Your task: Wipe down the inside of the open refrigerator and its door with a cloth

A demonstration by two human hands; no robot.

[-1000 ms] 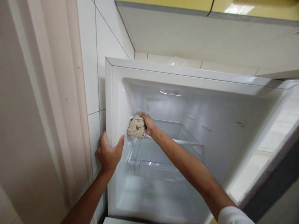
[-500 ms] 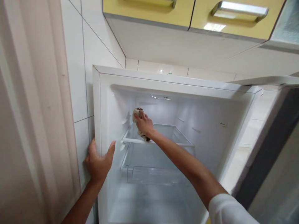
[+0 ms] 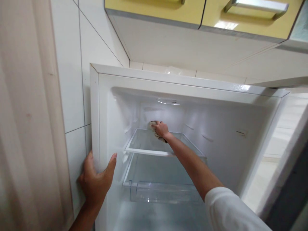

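Now holding a cloth (image 3: pixel 152 125) deep inside the fridge (image 3: pixel 103 128)

Nearest of all, showing a white sleeve (image 3: pixel 231 205) low in front of the fridge, right of its middle. Straddling the fridge's left front edge with the left hand (image 3: pixel 96 184): thumb spread apart over the front face, other fingers round the outer side and partly hidden. Impossible to tell how firmly pressed. Inside the fridge, low down, showing a clear bin (image 3: pixel 166 192); above that, a lower glass shelf (image 3: pixel 158 168), then an upper glass shelf (image 3: pixel 141 141). Over this upper one, toward the back of the fridge, clamping the cloth in the bent fingers of the right hand (image 3: pixel 161 129). Unclear whether touching the fridge's back wall (image 3: pixel 166 115) with it or stopping just short.

Liable to jolt the upper glass shelf, if leaning the forearm (image 3: pixel 190 160) on its front. Liable also to drop the cloth, through gripping too little of it, or to shift the fridge, through pulling hard on its left edge.

Farthest off, showing yellow cabinets (image 3: pixel 156 11) above the fridge and white tiles (image 3: pixel 154 66) behind it
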